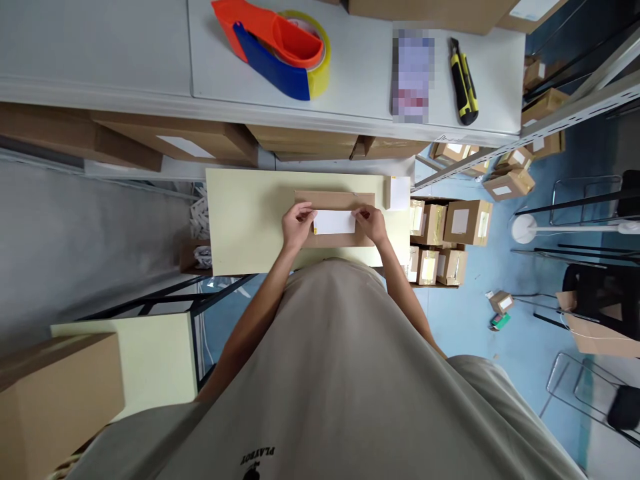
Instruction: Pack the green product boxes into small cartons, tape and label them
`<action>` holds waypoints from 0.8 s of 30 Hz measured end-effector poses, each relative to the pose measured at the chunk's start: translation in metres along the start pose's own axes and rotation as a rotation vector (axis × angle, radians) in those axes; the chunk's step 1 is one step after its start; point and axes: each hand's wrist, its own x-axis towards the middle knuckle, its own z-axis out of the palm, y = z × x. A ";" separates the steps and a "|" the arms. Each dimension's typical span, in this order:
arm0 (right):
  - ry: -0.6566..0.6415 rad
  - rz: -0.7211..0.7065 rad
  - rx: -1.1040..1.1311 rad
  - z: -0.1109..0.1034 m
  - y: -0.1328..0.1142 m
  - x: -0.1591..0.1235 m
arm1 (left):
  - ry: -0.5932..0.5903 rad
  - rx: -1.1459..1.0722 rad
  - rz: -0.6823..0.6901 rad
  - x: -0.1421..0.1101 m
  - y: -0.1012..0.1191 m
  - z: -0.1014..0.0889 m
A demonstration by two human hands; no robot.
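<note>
white label (334, 224) is being pinched at top corners by left hand (297, 225) and right hand (371, 225), being held over brown cardboard (334, 200) on worktop (250, 220), seemingly for straightness; white stack (399, 193) is sitting near, probably for easy reach

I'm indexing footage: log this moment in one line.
left hand: pinching white rectangular label, far-left corner; right hand: far-right corner; under label: brown rectangular cardboard; surface: pale-yellow tabletop

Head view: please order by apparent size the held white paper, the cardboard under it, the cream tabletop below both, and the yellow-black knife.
1. Cream tabletop
2. Cardboard
3. White paper and yellow-black knife: too alike in area to rank.
</note>
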 end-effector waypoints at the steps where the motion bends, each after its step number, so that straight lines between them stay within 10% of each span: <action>1: -0.001 0.000 -0.014 0.001 0.001 0.001 | 0.003 0.011 -0.002 0.000 0.000 0.000; 24: 0.138 0.072 -0.287 0.032 0.008 -0.001 | 0.082 0.314 0.083 -0.003 -0.001 0.011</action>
